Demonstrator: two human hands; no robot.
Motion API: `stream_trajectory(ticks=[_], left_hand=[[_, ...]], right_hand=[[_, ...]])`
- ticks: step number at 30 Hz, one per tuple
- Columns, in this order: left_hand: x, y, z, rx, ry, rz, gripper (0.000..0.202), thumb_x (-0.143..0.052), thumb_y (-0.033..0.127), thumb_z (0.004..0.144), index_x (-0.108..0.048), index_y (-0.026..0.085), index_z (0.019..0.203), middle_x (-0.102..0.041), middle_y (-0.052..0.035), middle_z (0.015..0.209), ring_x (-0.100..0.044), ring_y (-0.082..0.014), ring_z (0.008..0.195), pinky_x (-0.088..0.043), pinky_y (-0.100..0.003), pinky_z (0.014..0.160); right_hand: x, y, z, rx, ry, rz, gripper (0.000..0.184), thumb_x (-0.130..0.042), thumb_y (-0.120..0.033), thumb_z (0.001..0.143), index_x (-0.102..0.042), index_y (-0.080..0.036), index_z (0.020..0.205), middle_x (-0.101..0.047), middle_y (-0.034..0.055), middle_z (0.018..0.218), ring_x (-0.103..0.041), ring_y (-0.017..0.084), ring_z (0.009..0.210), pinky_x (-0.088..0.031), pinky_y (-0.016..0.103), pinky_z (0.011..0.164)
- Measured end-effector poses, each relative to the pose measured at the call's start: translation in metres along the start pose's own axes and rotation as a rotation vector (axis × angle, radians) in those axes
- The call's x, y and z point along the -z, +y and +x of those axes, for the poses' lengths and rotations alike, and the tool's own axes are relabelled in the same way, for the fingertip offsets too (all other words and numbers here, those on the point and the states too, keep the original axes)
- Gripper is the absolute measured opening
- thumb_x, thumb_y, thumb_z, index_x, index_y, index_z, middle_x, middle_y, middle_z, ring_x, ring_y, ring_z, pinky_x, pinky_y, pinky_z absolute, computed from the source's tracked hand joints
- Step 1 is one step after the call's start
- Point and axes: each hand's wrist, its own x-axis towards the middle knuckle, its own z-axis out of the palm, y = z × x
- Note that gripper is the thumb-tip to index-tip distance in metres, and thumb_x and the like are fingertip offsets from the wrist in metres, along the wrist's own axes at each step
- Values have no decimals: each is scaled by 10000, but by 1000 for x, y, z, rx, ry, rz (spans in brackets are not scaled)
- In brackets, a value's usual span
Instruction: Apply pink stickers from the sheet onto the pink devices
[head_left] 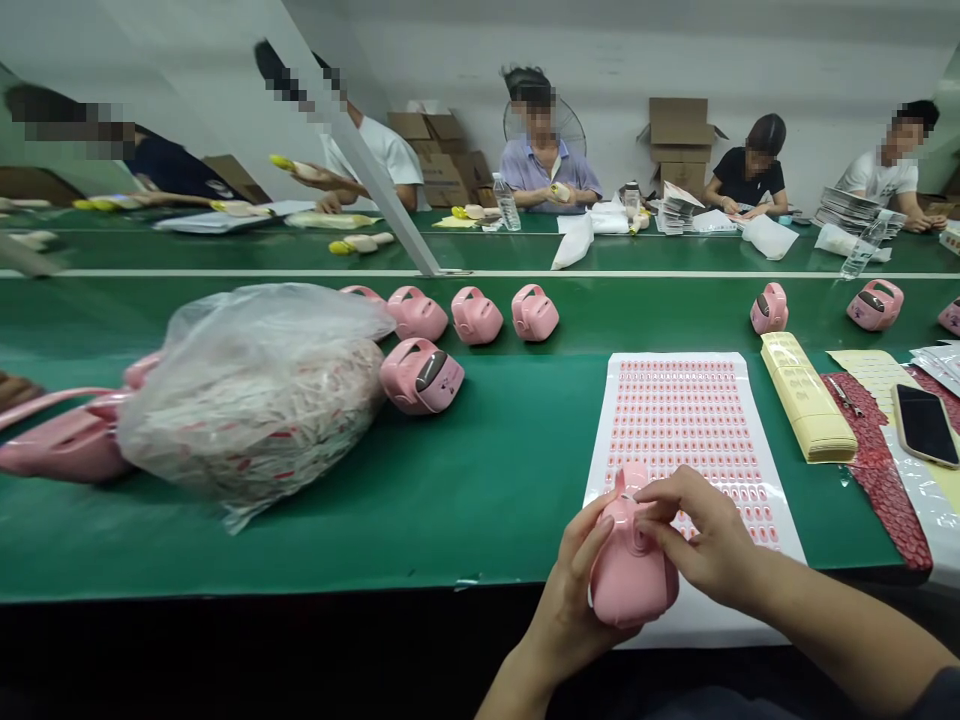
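My left hand (pixel 577 580) is wrapped round a pink plastic device with a carry handle (pixel 634 590), held up over the front of a sticker sheet. The fingers of my right hand (pixel 694 525) are bent together against the device's top, beside the handle. Whatever lies between those fingertips is too small to make out. Beneath both hands, the white sheet (pixel 604 430) carries rows of small red-and-white stickers. More pink devices stand beyond it, among them one with a dark window (pixel 424 375) and another plain one (pixel 535 313).
A clear plastic bag of paper strips (pixel 262 410) lies left on the green table (pixel 510 450). To the right are a yellow folded stack (pixel 810 400), tweezers (pixel 846 395) and a phone (pixel 926 425). A slanted white post (pixel 367 150) rises ahead. Several people work across the table.
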Motion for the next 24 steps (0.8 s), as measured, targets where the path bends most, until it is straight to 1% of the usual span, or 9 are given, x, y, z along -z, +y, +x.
stream_trajectory(ticks=[5, 8, 10, 13, 15, 17, 19, 22, 24], left_hand=[[0, 1, 0, -14, 4, 8, 942, -714, 199, 609, -178, 271, 1380, -390, -160, 1269, -490, -302, 1116, -479, -438, 852], [0, 1, 1, -10, 6, 3, 899, -692, 213, 639, -185, 277, 1379, -385, -146, 1269, -487, -287, 1119, -479, -428, 859], [1, 2, 1, 1, 18, -5, 884, -692, 248, 653, -190, 265, 1380, -389, -150, 1263, -487, -287, 1118, -482, -426, 855], [1, 3, 2, -34, 34, -10, 878, -697, 282, 668, -191, 231, 1383, -389, -172, 1266, -477, -291, 1134, -481, -423, 857], [1, 3, 4, -65, 35, -8, 890, -704, 272, 668, -179, 225, 1385, -401, -182, 1265, -480, -293, 1135, -479, -426, 859], [0, 3, 4, -71, 35, -8, 922, -721, 263, 649, -166, 239, 1384, -423, -184, 1261, -493, -299, 1122, -480, -440, 851], [-3, 2, 3, -73, 26, -16, 937, -735, 249, 628, -173, 268, 1378, -433, -178, 1263, -504, -302, 1112, -483, -446, 841], [-9, 1, -3, -88, 7, -96, 936, -758, 267, 596, -221, 282, 1363, -418, -179, 1270, -496, -317, 1124, -486, -439, 834], [-12, 2, -9, -32, -18, -177, 955, -792, 309, 541, -271, 306, 1341, -406, -176, 1277, -482, -342, 1136, -480, -461, 836]], right_hand=[[4, 2, -1, 199, -25, -116, 358, -438, -112, 848, -486, -265, 1168, -668, 12, 751, -533, 160, 631, -457, 295, 584], [4, 4, -6, 347, -45, -219, 502, -442, -102, 850, -354, -241, 1324, -684, 38, 873, -546, 170, 687, -462, 310, 632], [4, 6, -8, 356, -59, -274, 578, -478, -134, 843, -278, -245, 1373, -682, 41, 917, -554, 182, 735, -458, 324, 669], [2, 8, -10, 192, -81, -251, 669, -538, -249, 813, -209, -247, 1396, -632, 70, 1058, -549, 213, 861, -449, 370, 762], [1, 10, -9, 27, -149, -145, 728, -560, -316, 782, -185, -224, 1399, -543, 105, 1195, -515, 240, 985, -431, 408, 842], [0, 12, -6, -108, -211, -31, 755, -590, -353, 742, -213, -215, 1382, -468, 119, 1268, -460, 261, 1079, -398, 439, 902], [-1, 16, -2, -198, -215, 60, 693, -589, -369, 737, -285, -218, 1342, -472, 114, 1241, -433, 264, 1106, -358, 462, 941], [1, 28, 6, -302, -194, 237, 552, -490, -411, 811, -340, -202, 1299, -539, 98, 1086, -479, 228, 1038, -353, 451, 935], [4, 39, 9, -344, -264, 399, 537, -407, -479, 847, -346, -191, 1295, -566, 84, 1008, -518, 204, 978, -385, 419, 896]])
